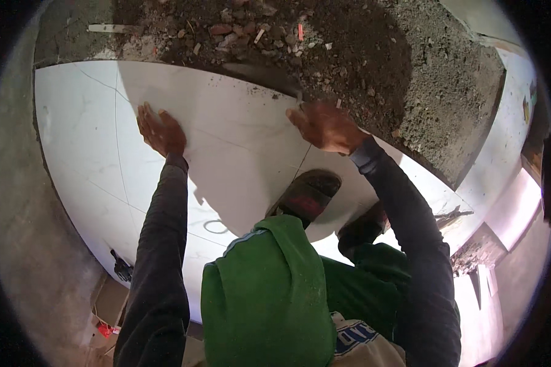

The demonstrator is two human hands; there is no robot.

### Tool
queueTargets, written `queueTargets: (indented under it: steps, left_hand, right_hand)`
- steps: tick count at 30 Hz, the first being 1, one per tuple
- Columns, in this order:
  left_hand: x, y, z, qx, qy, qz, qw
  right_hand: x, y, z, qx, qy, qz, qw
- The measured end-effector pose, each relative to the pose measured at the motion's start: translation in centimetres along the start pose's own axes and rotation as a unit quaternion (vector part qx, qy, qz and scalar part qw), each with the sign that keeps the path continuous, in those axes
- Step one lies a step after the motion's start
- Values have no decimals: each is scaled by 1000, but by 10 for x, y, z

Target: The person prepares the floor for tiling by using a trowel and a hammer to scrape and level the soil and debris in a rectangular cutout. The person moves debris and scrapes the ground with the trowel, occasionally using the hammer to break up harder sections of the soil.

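Observation:
My left hand [161, 129] lies on a large white marbled tile [86, 147], fingers spread and holding nothing. Near the tile's far edge my right hand [324, 126] is closed on what looks like a trowel, whose blurred grey blade [263, 76] reaches left along the edge over dark rubble mortar [349, 55]. The fingers partly hide its handle. Thin dark lines cross the tile, and part of it is in shadow. My dark shoe [306, 192] and green-clothed leg stand on the white tiling below my right hand.
More white tiles [483, 159] run along the right, with a dark thin tool or scrap [453, 214] on them. A small black tool [121, 267] lies at lower left, near a cardboard box [110, 300] and a red item [104, 329]. Bare grey concrete [18, 183] borders the left.

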State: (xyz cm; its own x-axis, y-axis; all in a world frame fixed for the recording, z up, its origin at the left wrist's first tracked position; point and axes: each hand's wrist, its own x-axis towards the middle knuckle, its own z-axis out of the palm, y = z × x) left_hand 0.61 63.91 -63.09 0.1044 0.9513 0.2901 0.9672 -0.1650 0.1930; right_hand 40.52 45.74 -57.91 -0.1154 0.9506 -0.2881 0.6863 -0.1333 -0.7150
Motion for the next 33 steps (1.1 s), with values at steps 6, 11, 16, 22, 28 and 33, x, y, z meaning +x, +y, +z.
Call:
queueTargets:
  steps: [6,11,16,22,28,33]
  left_hand:
    - [-4,-5,0,38,-20,-20,999]
    - [0,3,0,20,-1,-21,1000]
    - [2,-10,4,-8,11,0,1000]
    - [-4,-17,-3,20,2,2,1000]
    - [-2,-6,3,10,-4,13,1000]
    - [-6,-24,12,24,44,67,997]
  right_hand:
    - [-7,-9,-4,43,58,-43,996]
    - [-20,26,5,-29,96,-164,981]
    - [-30,65,-2,139,127,-217,958]
    - [-52,-17,-54,-96,-67,64,991]
    - [-81,0,-44,-7,-7,76,997]
    - [-80,-7,-50,-94,-39,105,989]
